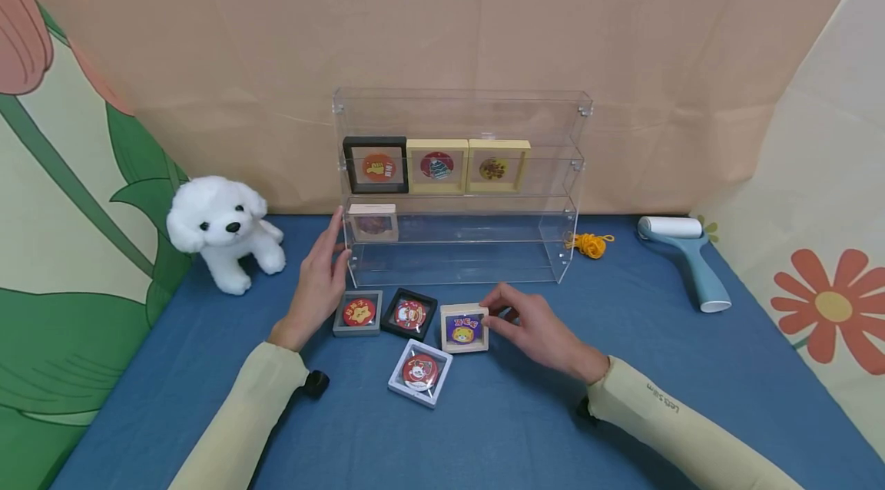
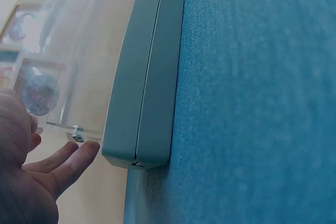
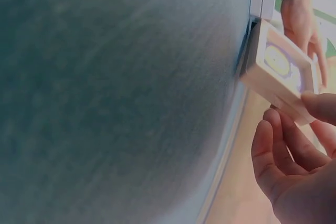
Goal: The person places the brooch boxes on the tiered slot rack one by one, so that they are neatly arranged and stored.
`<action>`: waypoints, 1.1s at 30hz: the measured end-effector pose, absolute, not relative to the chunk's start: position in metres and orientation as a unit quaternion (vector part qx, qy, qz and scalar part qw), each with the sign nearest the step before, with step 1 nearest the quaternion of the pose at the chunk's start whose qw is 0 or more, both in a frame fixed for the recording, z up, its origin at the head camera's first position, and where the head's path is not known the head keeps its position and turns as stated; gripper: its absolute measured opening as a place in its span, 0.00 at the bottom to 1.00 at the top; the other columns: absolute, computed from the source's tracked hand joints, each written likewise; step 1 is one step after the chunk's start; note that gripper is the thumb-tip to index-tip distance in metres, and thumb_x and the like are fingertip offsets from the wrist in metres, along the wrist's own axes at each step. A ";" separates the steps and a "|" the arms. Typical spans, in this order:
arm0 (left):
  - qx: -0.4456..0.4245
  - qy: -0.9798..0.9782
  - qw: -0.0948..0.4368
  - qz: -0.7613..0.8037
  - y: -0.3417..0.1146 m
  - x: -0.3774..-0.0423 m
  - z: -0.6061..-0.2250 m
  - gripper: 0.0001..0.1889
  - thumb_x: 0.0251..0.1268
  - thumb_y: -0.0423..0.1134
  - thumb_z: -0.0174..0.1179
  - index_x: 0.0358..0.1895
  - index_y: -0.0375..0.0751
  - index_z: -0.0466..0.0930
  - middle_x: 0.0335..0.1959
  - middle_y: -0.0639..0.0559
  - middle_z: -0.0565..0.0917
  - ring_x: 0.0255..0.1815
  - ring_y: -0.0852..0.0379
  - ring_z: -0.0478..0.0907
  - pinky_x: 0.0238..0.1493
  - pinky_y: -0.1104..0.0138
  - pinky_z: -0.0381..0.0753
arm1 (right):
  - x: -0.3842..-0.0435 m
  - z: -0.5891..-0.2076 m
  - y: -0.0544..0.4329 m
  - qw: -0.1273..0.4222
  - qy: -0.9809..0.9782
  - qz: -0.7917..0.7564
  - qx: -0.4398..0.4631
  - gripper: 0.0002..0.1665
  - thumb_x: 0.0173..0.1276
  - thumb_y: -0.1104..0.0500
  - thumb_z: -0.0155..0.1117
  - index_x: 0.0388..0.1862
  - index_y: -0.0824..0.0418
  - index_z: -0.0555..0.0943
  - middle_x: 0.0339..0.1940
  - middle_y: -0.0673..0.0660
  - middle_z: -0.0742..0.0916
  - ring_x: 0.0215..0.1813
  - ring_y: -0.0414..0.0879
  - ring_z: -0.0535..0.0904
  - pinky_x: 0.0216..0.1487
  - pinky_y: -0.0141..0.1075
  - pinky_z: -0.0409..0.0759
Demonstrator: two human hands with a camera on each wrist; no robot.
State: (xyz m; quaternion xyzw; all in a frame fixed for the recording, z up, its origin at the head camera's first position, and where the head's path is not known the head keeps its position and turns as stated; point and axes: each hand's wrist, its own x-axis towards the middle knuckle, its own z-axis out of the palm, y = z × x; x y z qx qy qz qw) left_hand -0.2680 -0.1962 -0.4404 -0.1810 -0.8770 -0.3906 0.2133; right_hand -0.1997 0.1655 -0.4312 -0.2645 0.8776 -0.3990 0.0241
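My right hand (image 1: 535,330) pinches the purple-labelled cream frame (image 1: 464,330), its lettering unreadable; my left hand (image 1: 314,286), fingers extended, flanks the clear shelf (image 1: 477,204) at its edge.

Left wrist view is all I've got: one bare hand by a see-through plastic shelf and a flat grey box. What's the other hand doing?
Observer: The right hand pinches a square, cream-coloured frame.
Operator: Cool! And what's the flat grey box really?
Observer: It's a square frame with a round red badge inside, showing a yellow shape.
Operator: Ooh! Anything fun near the see-through plastic shelf?
Observer: Yes, a fluffy white toy dog is to its left.
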 end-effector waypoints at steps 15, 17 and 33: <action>-0.179 -0.876 0.212 -0.393 -0.196 -0.268 -0.441 0.44 0.75 0.25 0.54 0.84 0.59 0.42 0.76 0.36 0.63 0.58 0.32 0.78 0.51 0.43 0.82 | -0.198 -0.426 0.166 -0.012 0.871 -0.415 -0.262 0.11 0.75 0.59 0.64 0.54 0.51 0.78 0.50 0.45 0.85 0.46 0.43 0.81 0.48 0.41 0.83; -0.179 -0.877 0.212 -0.393 -0.197 -0.268 -0.442 0.43 0.75 0.26 0.54 0.84 0.58 0.42 0.76 0.35 0.62 0.59 0.32 0.78 0.51 0.43 0.82 | -0.199 -0.425 0.166 -0.016 0.870 -0.416 -0.262 0.11 0.75 0.59 0.64 0.54 0.52 0.78 0.51 0.46 0.85 0.46 0.44 0.81 0.47 0.41 0.83; -0.186 -0.874 0.219 -0.393 -0.197 -0.270 -0.443 0.43 0.75 0.25 0.54 0.84 0.56 0.43 0.75 0.34 0.63 0.58 0.32 0.79 0.51 0.43 0.82 | -0.209 -0.412 0.159 -0.060 0.870 -0.412 -0.264 0.11 0.75 0.61 0.65 0.53 0.54 0.78 0.48 0.48 0.86 0.41 0.49 0.80 0.38 0.45 0.81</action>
